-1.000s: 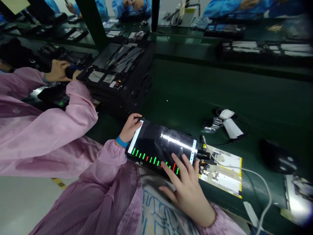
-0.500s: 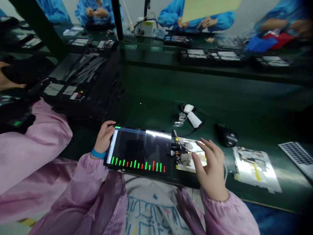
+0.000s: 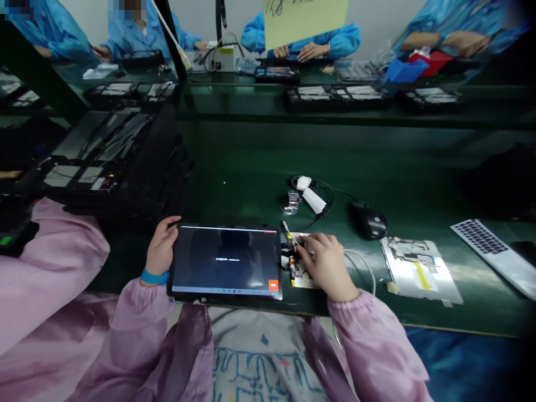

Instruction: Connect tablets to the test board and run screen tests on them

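A tablet-like display panel (image 3: pixel 226 259) lies at the front edge of the bench, its dark screen lit with a small line of text and an orange button at the lower right. My left hand (image 3: pixel 162 251), with a blue wristband, grips the panel's left edge. Short black connectors join the panel's right side to a metal plate with a circuit board (image 3: pixel 298 273). Over that plate, my right hand (image 3: pixel 329 265) is closed, fingertips pinched on a white cable (image 3: pixel 290 231). The hand partly covers the board.
A black mouse (image 3: pixel 368 220), coiled cable with white tags (image 3: pixel 312 198), second metal plate (image 3: pixel 422 271) and white keyboard (image 3: pixel 481 245) lie rightward. Stacked black housings (image 3: pixel 104 162) stand left, beside a pink-sleeved neighbour (image 3: pixel 62 262). Blue-sleeved people work beyond the shelf (image 3: pixel 234 103).
The screen has switched from green and red bars to a dark page with text. My right hand has moved left and its fingers have closed. The whole view has shifted slightly.
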`<state>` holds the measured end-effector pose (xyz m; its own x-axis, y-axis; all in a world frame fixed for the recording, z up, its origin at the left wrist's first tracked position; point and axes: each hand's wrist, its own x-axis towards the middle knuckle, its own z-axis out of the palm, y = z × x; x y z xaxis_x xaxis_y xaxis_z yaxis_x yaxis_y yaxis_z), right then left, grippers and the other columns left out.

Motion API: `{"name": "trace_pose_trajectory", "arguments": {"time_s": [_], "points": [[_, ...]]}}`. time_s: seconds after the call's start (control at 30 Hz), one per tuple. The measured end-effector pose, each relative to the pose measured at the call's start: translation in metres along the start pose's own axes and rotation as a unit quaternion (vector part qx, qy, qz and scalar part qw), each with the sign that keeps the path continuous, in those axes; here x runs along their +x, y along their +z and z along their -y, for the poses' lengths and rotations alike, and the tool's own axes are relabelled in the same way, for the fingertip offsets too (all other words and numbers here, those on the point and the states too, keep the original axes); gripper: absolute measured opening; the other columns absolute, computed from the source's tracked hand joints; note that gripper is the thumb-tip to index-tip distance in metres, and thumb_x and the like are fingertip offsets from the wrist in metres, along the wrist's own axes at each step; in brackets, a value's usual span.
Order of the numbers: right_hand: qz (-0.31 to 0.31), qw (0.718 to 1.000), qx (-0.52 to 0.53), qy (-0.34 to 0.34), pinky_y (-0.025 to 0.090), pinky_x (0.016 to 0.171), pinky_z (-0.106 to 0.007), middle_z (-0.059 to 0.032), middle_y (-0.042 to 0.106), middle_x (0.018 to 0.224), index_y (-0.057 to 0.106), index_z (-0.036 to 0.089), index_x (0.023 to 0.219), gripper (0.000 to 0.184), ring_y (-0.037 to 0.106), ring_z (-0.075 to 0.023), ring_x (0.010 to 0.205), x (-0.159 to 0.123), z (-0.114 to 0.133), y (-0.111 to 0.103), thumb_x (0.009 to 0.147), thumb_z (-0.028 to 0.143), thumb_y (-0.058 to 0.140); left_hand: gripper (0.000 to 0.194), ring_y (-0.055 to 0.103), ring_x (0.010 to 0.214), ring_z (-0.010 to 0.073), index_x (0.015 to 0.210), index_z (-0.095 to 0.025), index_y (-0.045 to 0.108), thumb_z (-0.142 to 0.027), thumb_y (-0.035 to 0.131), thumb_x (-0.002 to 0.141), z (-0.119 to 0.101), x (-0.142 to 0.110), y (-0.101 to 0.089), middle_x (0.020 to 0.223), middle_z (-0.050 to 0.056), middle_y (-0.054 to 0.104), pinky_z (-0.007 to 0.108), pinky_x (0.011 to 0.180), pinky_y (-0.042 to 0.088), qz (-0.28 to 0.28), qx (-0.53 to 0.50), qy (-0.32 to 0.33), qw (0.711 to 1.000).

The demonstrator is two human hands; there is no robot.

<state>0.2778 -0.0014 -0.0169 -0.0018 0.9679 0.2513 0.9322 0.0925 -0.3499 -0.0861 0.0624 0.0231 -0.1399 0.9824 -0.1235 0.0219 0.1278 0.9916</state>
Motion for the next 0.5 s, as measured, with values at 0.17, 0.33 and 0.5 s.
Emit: {"name": "trace_pose_trajectory", "arguments": {"time_s": [0.17,0.33,0.5], "points": [[0.02,0.981,0.18,0.069,0.045,0.075,-0.041,-0.01,0.064,0.084,0.063,0.017,0.083,0.016,0.056,-0.0252,0.083,0.027,0.006,-0.012,0.086,0.027,0.05,0.044,0.063,0.065,0.0157,0.11,-0.018,0.054,-0.039,0.066,0.073,-0.002,-0.001,0.0,0.076,0.001,0.067,0.025,0.06,0.048,-0.003,-0.003,0.013,1.0],[0.089,0.909,0.397,0.096,0.046,0.058,-0.027,-0.0026,0.063,0.078,0.057,0.021,0.109,0.028,0.058,-0.0157,0.066,0.007,0.018,-0.046,0.09,0.038,0.046,0.048,0.064,0.064,0.016,0.107,-0.018,0.058,-0.043,0.071,0.068,-0.001,0.002,-0.002,0.076,0.002,0.068,0.024,0.058,0.049,-0.013,-0.014,0.003,1.0],[0.086,0.901,0.412,0.101,0.05,0.07,-0.029,-0.0053,0.069,0.083,0.067,0.02,0.094,0.029,0.063,-0.0184,0.076,-0.01,0.024,-0.054,0.087,0.043,0.052,0.053,0.063,0.06,0.0147,0.109,-0.018,0.061,-0.045,0.075,0.064,0.0,0.007,-0.004,0.073,0.001,0.068,0.022,0.054,0.048,-0.03,-0.019,-0.01,0.999]]}}
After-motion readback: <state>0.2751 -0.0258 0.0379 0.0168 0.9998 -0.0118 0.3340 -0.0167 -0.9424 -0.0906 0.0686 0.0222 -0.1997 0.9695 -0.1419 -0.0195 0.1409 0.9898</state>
